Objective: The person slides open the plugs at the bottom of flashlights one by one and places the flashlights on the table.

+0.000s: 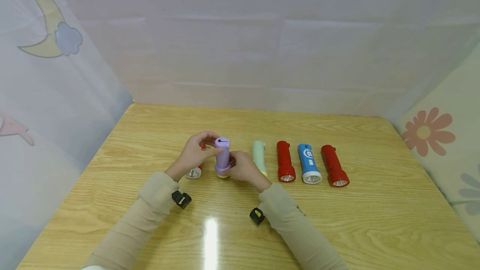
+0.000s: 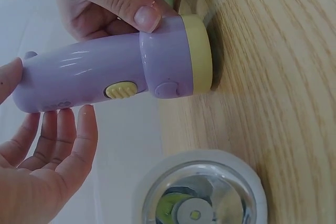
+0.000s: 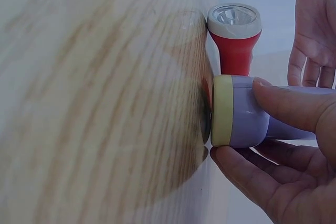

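A purple flashlight [image 1: 223, 158] with a yellow rim and yellow switch [image 2: 121, 90] stands upright, lens end down, at the tabletop; whether it touches the wood I cannot tell. My left hand [image 1: 195, 152] holds its upper tail end between thumb and fingertips. Lower down, my right hand [image 1: 245, 167] grips the wide head, with the thumb on one side and fingers on the other. Left of it lies a red flashlight with a white head [image 3: 234, 22], partly hidden by my left hand in the head view.
To the right, a pale green flashlight [image 1: 258, 153], a red one [image 1: 285, 157], a blue one with a white head [image 1: 308, 159] and another red one [image 1: 333, 163] lie in a row on the wooden table [image 1: 375, 220]. A cloth backdrop [image 1: 247, 53] rises behind.
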A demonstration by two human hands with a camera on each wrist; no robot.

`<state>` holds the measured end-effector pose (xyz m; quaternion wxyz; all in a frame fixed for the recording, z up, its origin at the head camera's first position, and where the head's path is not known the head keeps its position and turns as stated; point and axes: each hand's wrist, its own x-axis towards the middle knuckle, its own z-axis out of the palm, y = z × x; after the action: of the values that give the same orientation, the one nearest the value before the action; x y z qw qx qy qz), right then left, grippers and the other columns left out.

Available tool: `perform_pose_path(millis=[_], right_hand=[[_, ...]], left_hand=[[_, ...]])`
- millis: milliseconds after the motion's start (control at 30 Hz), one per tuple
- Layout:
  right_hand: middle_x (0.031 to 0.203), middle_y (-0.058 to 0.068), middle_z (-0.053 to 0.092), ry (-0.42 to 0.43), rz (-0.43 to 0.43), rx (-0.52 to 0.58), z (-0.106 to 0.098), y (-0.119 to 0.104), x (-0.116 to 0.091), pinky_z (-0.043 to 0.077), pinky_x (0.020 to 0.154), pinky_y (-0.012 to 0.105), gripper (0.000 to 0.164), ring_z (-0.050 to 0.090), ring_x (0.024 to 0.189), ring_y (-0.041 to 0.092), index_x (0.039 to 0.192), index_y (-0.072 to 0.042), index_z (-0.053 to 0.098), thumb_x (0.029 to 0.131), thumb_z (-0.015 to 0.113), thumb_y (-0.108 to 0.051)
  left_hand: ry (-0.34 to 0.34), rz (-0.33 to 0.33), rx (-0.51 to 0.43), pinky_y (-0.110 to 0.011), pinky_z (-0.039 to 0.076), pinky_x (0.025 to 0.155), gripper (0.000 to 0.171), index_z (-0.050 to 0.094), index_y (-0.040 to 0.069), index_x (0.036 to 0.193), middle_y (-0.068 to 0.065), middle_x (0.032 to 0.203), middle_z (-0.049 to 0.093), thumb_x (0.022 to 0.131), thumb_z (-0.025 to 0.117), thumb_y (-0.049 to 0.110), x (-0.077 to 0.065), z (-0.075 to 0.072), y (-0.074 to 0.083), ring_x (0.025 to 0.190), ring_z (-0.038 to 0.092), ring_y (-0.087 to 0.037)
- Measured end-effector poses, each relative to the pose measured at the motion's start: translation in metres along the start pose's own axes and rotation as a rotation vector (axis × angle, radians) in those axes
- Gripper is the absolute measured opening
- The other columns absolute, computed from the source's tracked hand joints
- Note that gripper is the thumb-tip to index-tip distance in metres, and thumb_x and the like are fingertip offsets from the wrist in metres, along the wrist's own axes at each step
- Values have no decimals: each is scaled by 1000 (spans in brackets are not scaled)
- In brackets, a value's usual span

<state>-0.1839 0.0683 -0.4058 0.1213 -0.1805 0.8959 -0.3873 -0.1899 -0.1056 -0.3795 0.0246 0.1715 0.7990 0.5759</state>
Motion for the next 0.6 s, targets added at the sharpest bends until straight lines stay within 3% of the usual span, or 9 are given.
perform_pose_path(millis=[333, 600], right_hand=[[89, 9, 64, 0, 14, 5, 0, 0, 0, 49, 70, 28, 36, 60, 79, 17, 100, 3, 63, 70, 78, -12], [90, 7, 64, 2, 9, -11, 1, 1, 0, 48, 71, 28, 38, 59, 80, 16, 101, 0, 63, 70, 79, -14]], left_hand=[[-3, -5, 2, -40, 41, 78, 33, 58, 1, 108, -9, 99, 62, 79, 71, 10, -2, 0, 0, 92, 56, -21], [-13, -2, -38, -46, 43, 84, 33, 58, -2, 107, -12, 101, 61, 77, 71, 4, -4, 2, 1, 92, 57, -23]])
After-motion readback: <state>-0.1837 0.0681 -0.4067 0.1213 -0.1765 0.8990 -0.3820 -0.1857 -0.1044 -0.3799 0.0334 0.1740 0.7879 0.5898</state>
